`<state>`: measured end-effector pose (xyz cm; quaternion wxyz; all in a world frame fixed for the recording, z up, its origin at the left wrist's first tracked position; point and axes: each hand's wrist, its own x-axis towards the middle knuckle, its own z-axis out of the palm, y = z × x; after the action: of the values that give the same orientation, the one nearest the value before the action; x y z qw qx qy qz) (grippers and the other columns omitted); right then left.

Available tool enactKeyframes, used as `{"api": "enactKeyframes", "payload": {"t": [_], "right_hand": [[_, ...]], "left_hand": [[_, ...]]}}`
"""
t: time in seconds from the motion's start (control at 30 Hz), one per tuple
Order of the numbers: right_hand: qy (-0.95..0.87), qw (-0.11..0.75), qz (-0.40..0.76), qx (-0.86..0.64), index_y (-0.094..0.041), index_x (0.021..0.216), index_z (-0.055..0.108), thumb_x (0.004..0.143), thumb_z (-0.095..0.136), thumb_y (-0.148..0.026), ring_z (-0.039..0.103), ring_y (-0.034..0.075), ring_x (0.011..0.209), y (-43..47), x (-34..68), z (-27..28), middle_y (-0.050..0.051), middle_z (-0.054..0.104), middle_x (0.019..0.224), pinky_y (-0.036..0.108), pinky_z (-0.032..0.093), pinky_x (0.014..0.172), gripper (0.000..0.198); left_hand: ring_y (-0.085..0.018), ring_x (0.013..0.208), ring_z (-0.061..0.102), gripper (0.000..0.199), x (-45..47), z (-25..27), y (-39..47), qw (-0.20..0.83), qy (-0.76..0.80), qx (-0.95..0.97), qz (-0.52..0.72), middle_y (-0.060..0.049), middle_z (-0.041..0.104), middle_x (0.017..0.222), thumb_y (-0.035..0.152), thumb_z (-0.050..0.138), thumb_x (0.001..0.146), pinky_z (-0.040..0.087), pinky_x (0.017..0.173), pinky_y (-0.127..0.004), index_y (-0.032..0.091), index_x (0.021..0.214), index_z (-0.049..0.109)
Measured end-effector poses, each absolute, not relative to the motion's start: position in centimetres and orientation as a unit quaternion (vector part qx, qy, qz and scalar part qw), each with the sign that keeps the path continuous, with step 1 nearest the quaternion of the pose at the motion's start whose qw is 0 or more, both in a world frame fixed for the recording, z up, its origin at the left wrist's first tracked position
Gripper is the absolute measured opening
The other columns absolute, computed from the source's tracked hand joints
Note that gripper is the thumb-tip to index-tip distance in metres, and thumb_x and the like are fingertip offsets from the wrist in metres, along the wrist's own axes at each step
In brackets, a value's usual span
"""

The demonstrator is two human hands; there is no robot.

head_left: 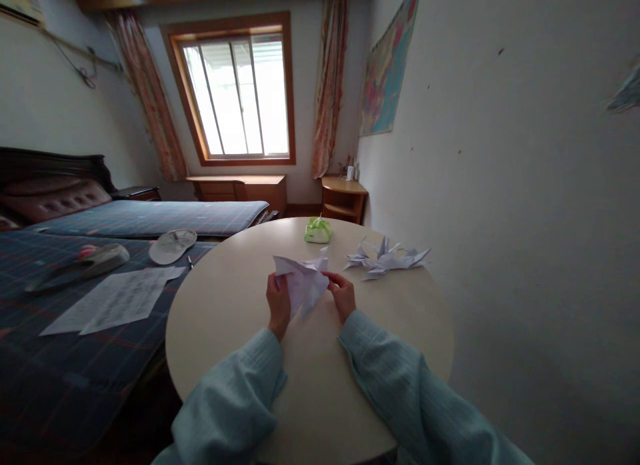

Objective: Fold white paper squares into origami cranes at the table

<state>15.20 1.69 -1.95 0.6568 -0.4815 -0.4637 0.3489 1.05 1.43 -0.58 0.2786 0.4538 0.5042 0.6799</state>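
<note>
A folded sheet of white paper (pixel 304 286) is held up over the round table, with creased flaps and pointed corners. My left hand (pixel 278 303) is closed on its left edge. On the other side, my right hand (pixel 342 295) pinches the right corner between thumb and fingers. Several folded paper cranes (pixel 384 257) lie in a cluster on the table, beyond my right hand. Behind the held paper there is another pale folded point, and I cannot tell whether it belongs to the same sheet.
A green-and-white tissue pack (pixel 318 230) sits near the far edge of the round table (pixel 220 318). At left, a bed (pixel 30 258) bears printed sheets (pixel 125 298), a pen, a cap-like white item (pixel 173 245) and a bag. A wall (pixel 525 218) stands close at right.
</note>
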Motion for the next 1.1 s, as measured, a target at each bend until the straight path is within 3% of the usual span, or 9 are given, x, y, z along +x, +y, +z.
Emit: {"api": "enactKeyframes", "payload": {"t": [0.1,0.23,0.4,0.7,0.93,1.1], "right_hand": [[-0.502,0.667,0.246,-0.493,-0.019,0.075,0.065,0.065,0.056,-0.028,0.056,0.019,0.087,1.5,15.4,-1.9,0.007,0.061,0.093,0.035,0.047,0.073,0.016],[-0.57,0.665,0.064,-0.479,-0.02,0.075,0.062,0.072,0.053,-0.027,0.047,0.02,0.105,0.8,15.3,-1.2,0.008,0.053,0.107,0.04,0.037,0.09,0.012],[-0.624,0.641,-0.032,-0.446,-0.02,0.076,0.057,0.076,0.05,-0.026,0.043,0.019,0.111,0.0,15.2,-0.2,0.008,0.054,0.111,0.042,0.031,0.094,0.01],[-0.62,0.62,-0.043,-0.479,-0.02,0.07,0.054,0.078,0.048,-0.033,0.051,0.019,0.095,0.4,15.9,-0.2,0.004,0.061,0.081,0.042,0.027,0.093,0.015],[-0.592,0.626,0.003,-0.507,-0.018,0.068,0.055,0.077,0.046,-0.038,0.051,0.016,0.07,0.7,16.3,-0.2,0.003,0.057,0.065,0.032,0.038,0.073,0.023],[-0.552,0.641,0.083,-0.528,-0.018,0.07,0.055,0.074,0.046,-0.042,0.053,0.014,0.064,0.6,16.4,0.1,0.002,0.058,0.066,0.026,0.04,0.063,0.027]], "left_hand": [[-0.011,0.06,0.045,0.015,1.0,-0.8,1.5,0.279,0.505,0.466,0.671,0.002,0.049,0.065,0.032,0.045,0.075,0.035,0.053,-0.021,0.018,0.073,0.05],[-0.011,0.057,0.044,0.021,0.9,-0.9,1.6,0.275,0.51,0.473,0.663,0.002,0.049,0.062,0.037,0.045,0.075,0.034,0.052,-0.021,0.017,0.072,0.051],[-0.011,0.053,0.043,0.021,0.6,-0.9,1.8,0.259,0.54,0.477,0.643,0.003,0.047,0.056,0.037,0.045,0.073,0.03,0.049,-0.022,0.017,0.066,0.05],[-0.011,0.053,0.042,0.024,-0.3,-1.2,2.7,0.294,0.52,0.476,0.646,0.002,0.049,0.056,0.039,0.049,0.069,0.029,0.049,-0.021,0.016,0.062,0.051],[-0.009,0.05,0.043,0.027,-0.7,-1.9,3.5,0.354,0.503,0.471,0.633,0.002,0.051,0.056,0.041,0.053,0.064,0.03,0.045,-0.02,0.014,0.062,0.053],[-0.011,0.052,0.051,0.03,-0.3,-1.5,3.0,0.472,0.452,0.449,0.61,0.0,0.057,0.061,0.035,0.062,0.056,0.038,0.049,-0.022,0.013,0.075,0.054]]}}
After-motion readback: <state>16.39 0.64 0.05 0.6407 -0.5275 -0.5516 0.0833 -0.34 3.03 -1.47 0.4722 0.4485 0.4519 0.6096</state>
